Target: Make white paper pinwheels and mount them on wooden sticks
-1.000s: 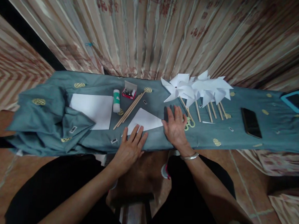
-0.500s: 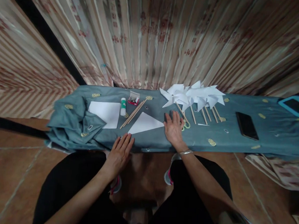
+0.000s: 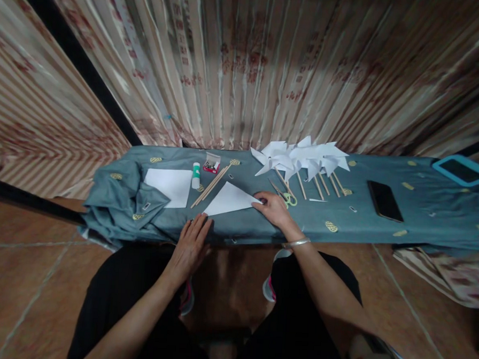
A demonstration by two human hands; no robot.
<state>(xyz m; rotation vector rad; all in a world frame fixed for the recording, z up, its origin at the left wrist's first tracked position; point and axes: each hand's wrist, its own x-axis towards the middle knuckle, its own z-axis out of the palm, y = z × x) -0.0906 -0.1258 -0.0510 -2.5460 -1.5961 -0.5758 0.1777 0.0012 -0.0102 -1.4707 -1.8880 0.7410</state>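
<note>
A white sheet of paper folded into a triangle (image 3: 231,199) lies on the cloth in front of me. My right hand (image 3: 272,207) pinches its right corner between thumb and fingers. At the lower left corner, my left hand (image 3: 193,241) rests at the cloth's front edge, fingers stretched out and their tips touching the paper. Scissors with pale green handles (image 3: 289,198) lie just beyond my right hand. Several wooden sticks (image 3: 212,186) lie left of the triangle, beside a green and white glue stick (image 3: 196,175) and a small red box of metal pins (image 3: 212,163).
White paper pinwheels (image 3: 300,157) on sticks lie overlapping at the back. White square paper (image 3: 172,186) sits left, partly under bunched cloth (image 3: 120,194). A black phone (image 3: 385,200) and a blue-framed tablet (image 3: 463,170) are at right. Curtains (image 3: 237,67) hang behind.
My right hand has gone from lying flat by the triangle's right corner to pinching that corner. My left hand stays at the lower left corner. The view has shifted slightly.
</note>
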